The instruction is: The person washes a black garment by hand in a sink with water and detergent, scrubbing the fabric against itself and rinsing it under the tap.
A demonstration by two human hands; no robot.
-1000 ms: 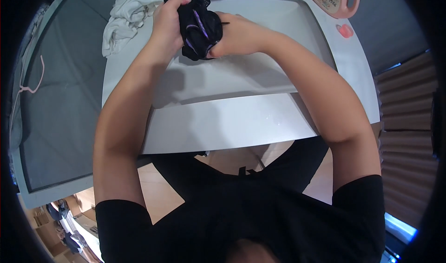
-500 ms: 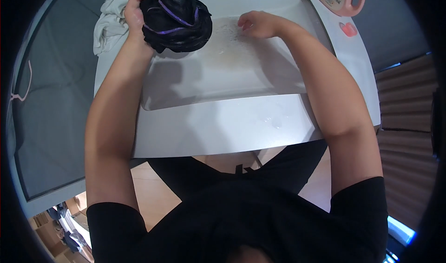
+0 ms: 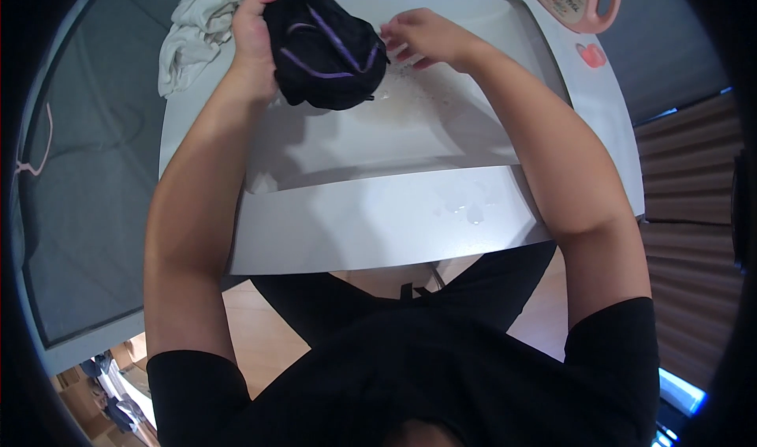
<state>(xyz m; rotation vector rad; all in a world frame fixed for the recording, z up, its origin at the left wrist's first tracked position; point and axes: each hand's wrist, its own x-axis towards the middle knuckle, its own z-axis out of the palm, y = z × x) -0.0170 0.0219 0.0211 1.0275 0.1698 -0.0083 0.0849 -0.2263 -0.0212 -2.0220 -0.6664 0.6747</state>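
Note:
A bunched black cloth item with purple trim, perhaps a small bag or a garment, is held up over the left part of a white basin. My left hand is closed around its left side, thumb on top; the fingers behind it are hidden. Close to the cloth's right side is my right hand, its fingers apart and slightly curled, holding nothing I can see. Below the right hand, the basin's bottom shows some shallow water with small bubbles or specks.
White cloth lies crumpled at the basin's far left. At the far right stands a pink handled bottle beside a small pink cap. Water drops dot the near rim. A pink hanger shows at far left.
The black cloth has moved right and slightly nearer with my left hand, turning a little. My right hand has shifted left toward it, and its fingers have spread.

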